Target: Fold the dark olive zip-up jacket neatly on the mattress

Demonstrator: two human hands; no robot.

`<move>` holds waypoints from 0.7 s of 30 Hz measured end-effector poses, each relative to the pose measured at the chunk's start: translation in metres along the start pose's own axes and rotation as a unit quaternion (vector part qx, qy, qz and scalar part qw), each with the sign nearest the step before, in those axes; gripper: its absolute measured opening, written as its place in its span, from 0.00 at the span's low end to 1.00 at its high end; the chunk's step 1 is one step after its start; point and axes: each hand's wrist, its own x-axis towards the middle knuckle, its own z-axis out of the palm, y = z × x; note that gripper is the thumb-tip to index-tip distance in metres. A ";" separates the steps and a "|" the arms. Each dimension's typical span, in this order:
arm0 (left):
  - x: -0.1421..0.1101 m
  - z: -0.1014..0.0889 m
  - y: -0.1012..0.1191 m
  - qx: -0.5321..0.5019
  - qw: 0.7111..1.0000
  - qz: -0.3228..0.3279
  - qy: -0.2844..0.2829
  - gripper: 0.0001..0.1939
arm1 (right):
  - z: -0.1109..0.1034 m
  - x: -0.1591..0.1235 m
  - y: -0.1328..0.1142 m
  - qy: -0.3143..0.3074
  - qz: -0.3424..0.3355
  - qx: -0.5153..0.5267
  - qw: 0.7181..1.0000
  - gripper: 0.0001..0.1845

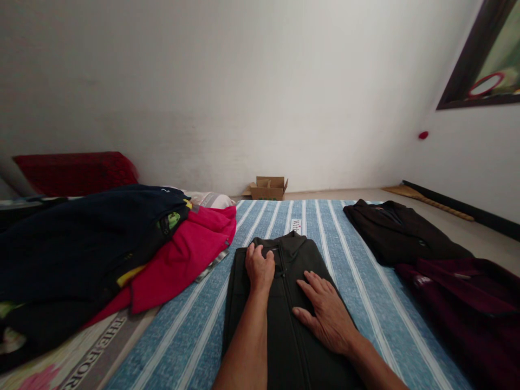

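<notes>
A dark grey-green zip jacket [298, 303] lies folded in front of me, front side up, its collar pointing away. My left hand [260, 268] rests on it beside the collar, fingers slightly bent and thumb apart, touching the fabric. On the other side of the zip, my right hand [323, 314] lies flat on the jacket's chest with its fingers spread. Neither hand grips the cloth. The lower end of the jacket runs out of view.
Blue-and-white striped bedding [199, 346] lies under the jacket. At left are a heap of dark clothes [89, 238] and a pink garment [182, 254]. Folded brown [406, 233] and maroon [467, 303] garments lie at right. A cardboard box [268, 189] stands by the wall.
</notes>
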 end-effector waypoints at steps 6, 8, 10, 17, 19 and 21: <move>0.000 -0.002 0.001 0.003 1.000 0.001 -0.011 0.20 | 0.001 0.000 0.001 0.004 -0.004 0.003 1.000 0.37; 0.000 -0.003 0.002 0.004 1.000 0.002 -0.013 0.21 | 0.001 0.000 0.001 0.005 -0.006 0.003 1.000 0.37; -0.001 -0.003 0.002 0.003 1.000 0.003 -0.013 0.21 | 0.001 -0.001 0.002 0.007 -0.007 0.004 1.000 0.37; -0.001 -0.003 0.002 -0.002 1.000 -0.001 -0.009 0.21 | 0.001 0.000 0.001 -0.001 -0.002 0.007 1.000 0.38; 0.000 -0.001 0.001 -0.002 1.000 0.000 -0.005 0.20 | 0.000 0.000 0.001 -0.005 0.000 0.005 1.000 0.38; 0.000 0.001 0.000 -0.003 1.000 0.001 0.000 0.19 | -0.001 0.000 0.000 -0.007 0.001 0.004 1.000 0.37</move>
